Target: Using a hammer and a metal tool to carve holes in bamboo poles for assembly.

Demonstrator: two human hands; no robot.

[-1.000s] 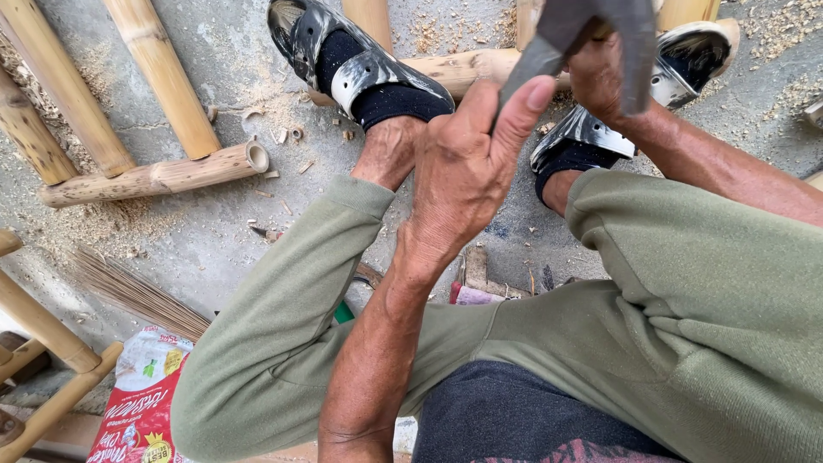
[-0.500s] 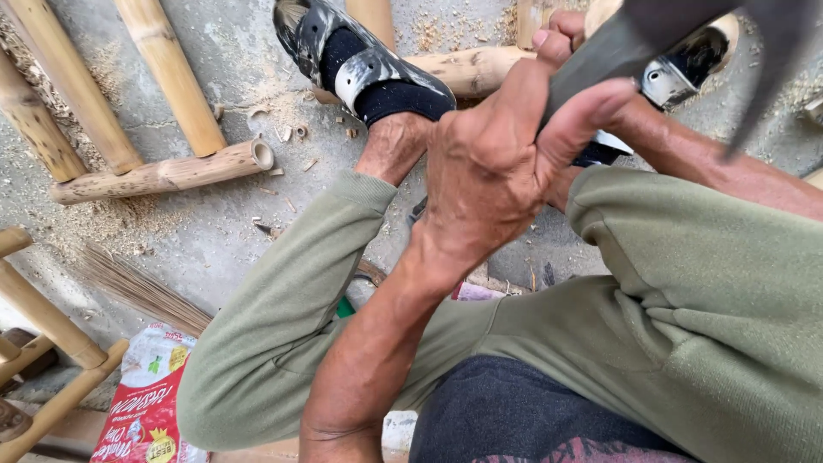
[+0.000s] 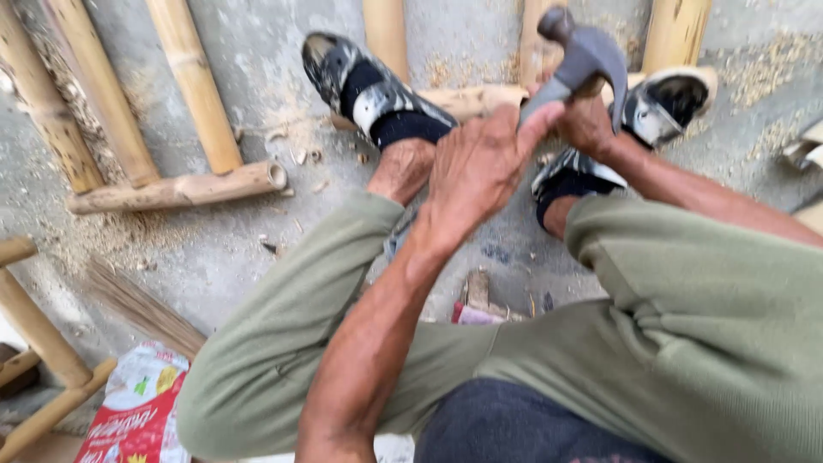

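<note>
Hammer (image 3: 581, 58) raised above a bamboo piece (image 3: 467, 100)
Right hand (image 3: 588, 124) grips its handle; left hand (image 3: 477, 167) (fingers loose, released) touches the shaft, over the concrete floor (image 3: 257, 249).

A grey claw hammer (image 3: 583, 56) is gripped near its head by the right hand (image 3: 587, 124), while its handle is touched by the fingertips of the left hand (image 3: 476, 163). Both hands are raised above the knees of olive-green trousers (image 3: 686, 309). Black-and-silver sandals (image 3: 369, 86) are worn on both feet, which are set against a bamboo pole (image 3: 467, 100). Further bamboo poles (image 3: 193, 81) are laid on the dusty concrete floor (image 3: 257, 249), with a red-and-white bag (image 3: 137, 411) at lower left.
</note>
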